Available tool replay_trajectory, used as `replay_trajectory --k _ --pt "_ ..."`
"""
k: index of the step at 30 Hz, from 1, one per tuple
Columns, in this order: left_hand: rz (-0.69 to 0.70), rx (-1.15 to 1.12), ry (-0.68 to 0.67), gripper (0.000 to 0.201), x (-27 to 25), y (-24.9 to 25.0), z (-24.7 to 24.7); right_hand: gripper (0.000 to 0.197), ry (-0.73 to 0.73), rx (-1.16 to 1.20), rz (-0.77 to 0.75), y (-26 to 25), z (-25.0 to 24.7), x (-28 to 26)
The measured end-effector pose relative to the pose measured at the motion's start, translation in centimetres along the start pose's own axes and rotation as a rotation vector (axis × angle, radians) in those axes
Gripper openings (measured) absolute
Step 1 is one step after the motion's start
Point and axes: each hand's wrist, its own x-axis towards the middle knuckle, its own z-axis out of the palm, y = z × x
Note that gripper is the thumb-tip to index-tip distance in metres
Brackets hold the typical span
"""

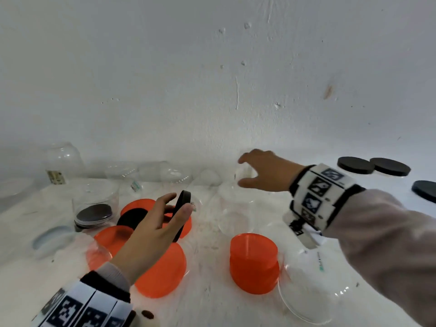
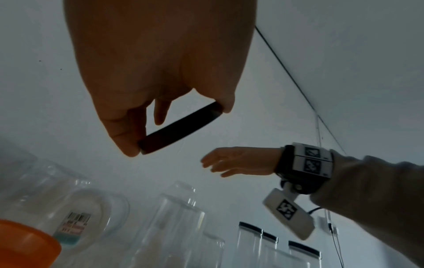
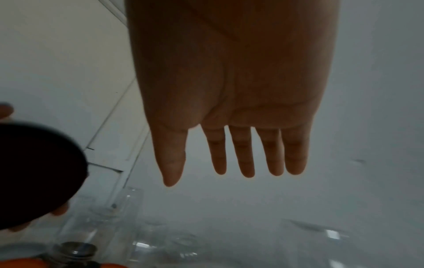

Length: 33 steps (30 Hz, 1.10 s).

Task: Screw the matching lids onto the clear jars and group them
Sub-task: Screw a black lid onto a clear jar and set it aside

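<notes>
My left hand [image 1: 165,215] pinches a black lid [image 1: 181,213] by its rim, held on edge above the orange lids [image 1: 162,270]. In the left wrist view the black lid [image 2: 181,127] sits between thumb and fingertips. My right hand [image 1: 262,172] reaches toward the back wall with fingers spread, holding nothing; a small clear jar [image 1: 243,172] stands just beyond its fingertips. In the right wrist view the right hand [image 3: 234,174] has straight fingers over clear jars [image 3: 128,221]. Several clear jars [image 1: 165,172] stand along the wall.
A stack of orange lids [image 1: 254,263] sits at front centre. A clear jar [image 1: 94,204] at left holds dark discs. Three black-lidded jars [image 1: 356,165] stand at far right. A large clear jar [image 1: 313,284] lies on its side at front right.
</notes>
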Motion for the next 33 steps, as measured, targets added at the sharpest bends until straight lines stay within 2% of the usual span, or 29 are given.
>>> replay_trajectory --k 3,6,8,13,16,23,30,33 --pt "0.043 -0.066 0.041 0.078 -0.4 0.2 -1.4 0.063 -0.078 -0.009 -0.063 -5.1 1.5 3.4" --pt "0.076 -0.153 0.069 0.067 -0.9 0.0 -2.9 0.063 -0.141 -0.002 -0.052 -8.5 3.9 6.5" --pt "0.107 -0.185 0.065 0.062 -1.2 0.1 -3.8 0.062 -0.162 0.021 -0.003 -9.4 5.7 8.1" --pt "0.151 -0.23 0.087 0.068 -2.1 0.1 -6.1 0.066 -0.223 0.123 0.185 -9.3 9.6 11.1" --pt "0.148 -0.282 0.088 0.069 -2.2 -0.1 -7.1 0.063 -0.249 0.16 0.233 -9.4 10.8 12.5" --pt "0.151 -0.314 0.066 0.071 -2.1 -1.1 -8.6 0.052 -0.196 0.217 0.348 -10.1 13.3 14.0" --pt "0.159 -0.308 0.06 0.072 -2.2 -1.7 -9.3 0.048 -0.054 0.44 0.435 -10.8 13.4 13.1" --pt "0.161 -0.306 0.062 0.074 -2.3 -1.8 -9.1 0.041 -0.025 0.396 0.472 -10.9 12.7 12.1"
